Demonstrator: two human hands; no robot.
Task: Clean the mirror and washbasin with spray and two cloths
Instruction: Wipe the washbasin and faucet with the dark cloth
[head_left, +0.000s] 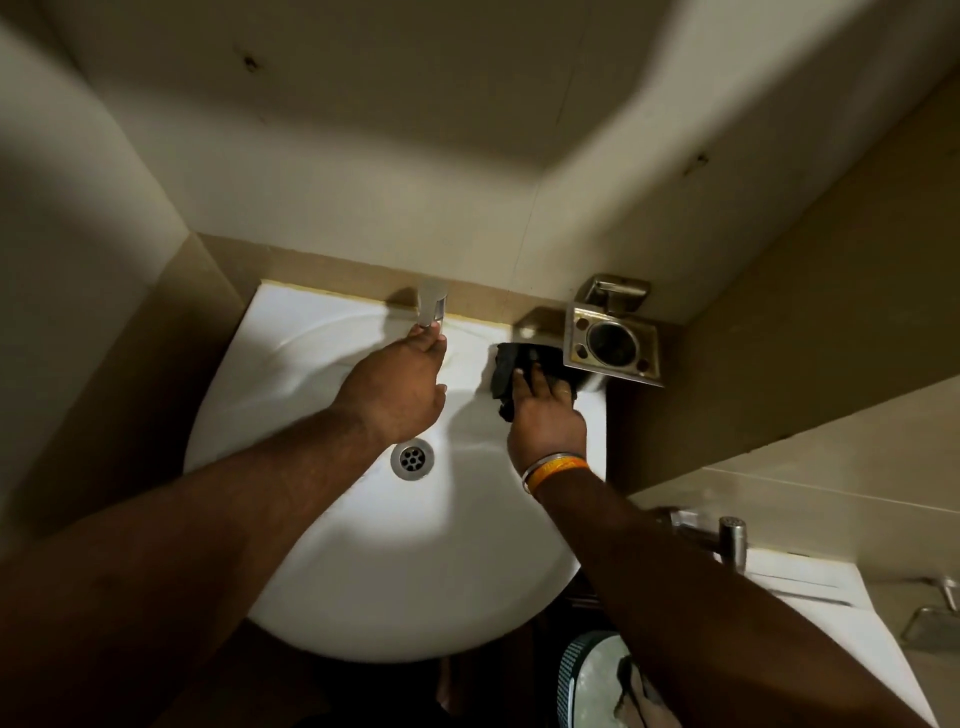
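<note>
The white washbasin (332, 545) fills the middle of the view, with its metal drain (412, 458) near the centre. A chrome tap (432, 306) stands at the back rim. My left hand (402, 387) reaches over the bowl, its fingertips touching the tap's base, and it holds nothing. My right hand (545, 415) presses a black cloth (506, 371) onto the back right corner of the basin, under a wall holder. No mirror or spray bottle is in view.
A steel tumbler holder (613, 340) juts from the wall just above the cloth. A second tap (730, 540) and a white ledge (810, 582) lie at the right. Beige tiled walls close in on three sides. A sandalled foot (592, 680) shows below the basin.
</note>
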